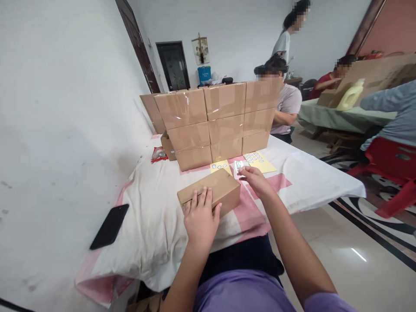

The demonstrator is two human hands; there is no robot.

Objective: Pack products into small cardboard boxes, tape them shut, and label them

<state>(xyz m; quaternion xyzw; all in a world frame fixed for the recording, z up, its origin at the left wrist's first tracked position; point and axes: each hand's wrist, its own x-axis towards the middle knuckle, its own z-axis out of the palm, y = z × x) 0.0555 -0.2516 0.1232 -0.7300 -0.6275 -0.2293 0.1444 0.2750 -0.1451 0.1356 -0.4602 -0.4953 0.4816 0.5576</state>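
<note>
My left hand (201,219) lies with spread fingers on the top of a closed brown cardboard box (224,181), its thumb along the near side. Just beyond the box's right end, my right hand (255,179) has thumb and fingers pinched together. Its fingertips are at the edge of a small whitish packet (239,165) with green marks; whether they grip the packet or something smaller is unclear. Behind the box lies a yellow sheet (220,166) with a few small labels. A second yellow sheet (264,162) with several labels is to the right.
A taped wall of stacked cardboard boxes (225,123) stands across the table's far side. A red-edged packet (158,154) lies at its left foot. On the left is a black phone (109,226) on the white-and-pink cloth (146,229). Other people sit and stand beyond.
</note>
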